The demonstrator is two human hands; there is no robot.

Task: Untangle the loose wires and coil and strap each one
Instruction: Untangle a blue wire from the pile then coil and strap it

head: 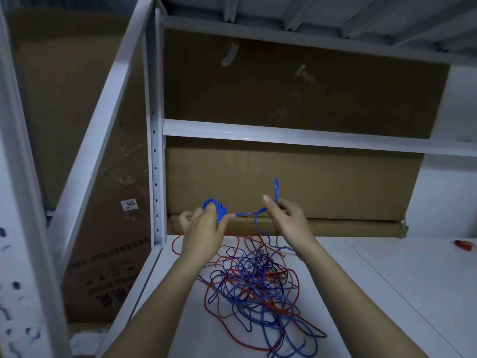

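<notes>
My left hand (206, 224) grips a small coil of blue wire (219, 209), its turns wrapped round the fingers. A short taut length of the same blue wire (246, 213) runs right to my right hand (286, 215), which pinches it; a loop (276, 188) sticks up above that hand. Both hands are raised above the white shelf (387, 293). Below them lies a tangled heap of blue and red wires (255, 285), and blue wire hangs from my right hand down into it.
A small red object (464, 245) lies at the shelf's far right. Cardboard boxes (296, 182) stand behind the shelf and another cardboard box (103, 254) at the left. A white upright post (156, 164) rises at the left, and a crossbeam (284, 136) spans the back.
</notes>
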